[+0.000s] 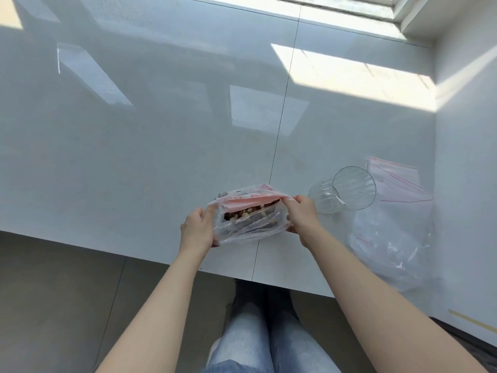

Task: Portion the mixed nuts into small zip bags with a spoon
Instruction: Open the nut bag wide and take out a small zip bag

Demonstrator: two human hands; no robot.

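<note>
1. Head view: your left hand and right hand pinch the clear red-zip plastic bag of mixed nuts between them.
2. Nothing portioned yet; flat empty small zip bags lie right of your right hand.
3. No spoon in sight.

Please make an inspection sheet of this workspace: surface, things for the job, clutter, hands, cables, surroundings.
Surface: white glossy table with a thin seam, sun patches and reflections.
Job's things: bag of mixed nuts, mouth open; stack of small zip bags at the right; clear plastic cup lying on its side with what seems a white spoon inside.
Clutter: crumpled clear plastic wrap near the right edge.
Hands: left hand grips the bag's left side; right hand pinches its rim at the right.
Cables: nothing seen.
Surroundings: window frame at top right, grey floor below, the person's jeans.
</note>
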